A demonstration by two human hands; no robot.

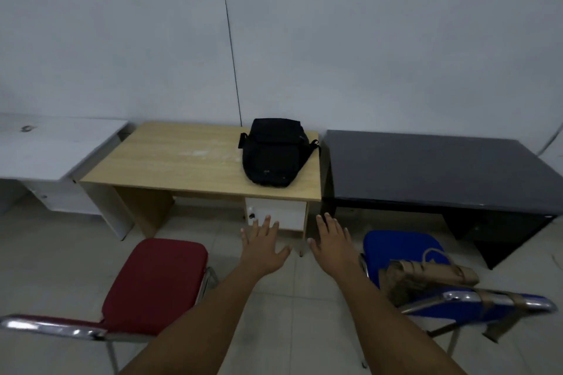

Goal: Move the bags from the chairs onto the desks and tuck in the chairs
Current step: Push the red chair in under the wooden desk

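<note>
A black bag (272,154) lies on the right half of the light wooden desk (170,161). In front of that desk stands a red chair (158,280) with a bare seat, pulled away from the desk. To the right, a blue chair (399,248) carries a tan bag (426,275) whose straps hang over the chrome backrest; it stands before the black desk (426,170). My left hand (263,245) and my right hand (332,242) are stretched out side by side between the two chairs, fingers spread, holding nothing.
A white desk (45,149) stands at the far left against the pale wall. A thin black cable (231,49) runs down the wall behind the wooden desk. A white drawer unit (286,211) hangs under the wooden desk's right side. The floor is light tile.
</note>
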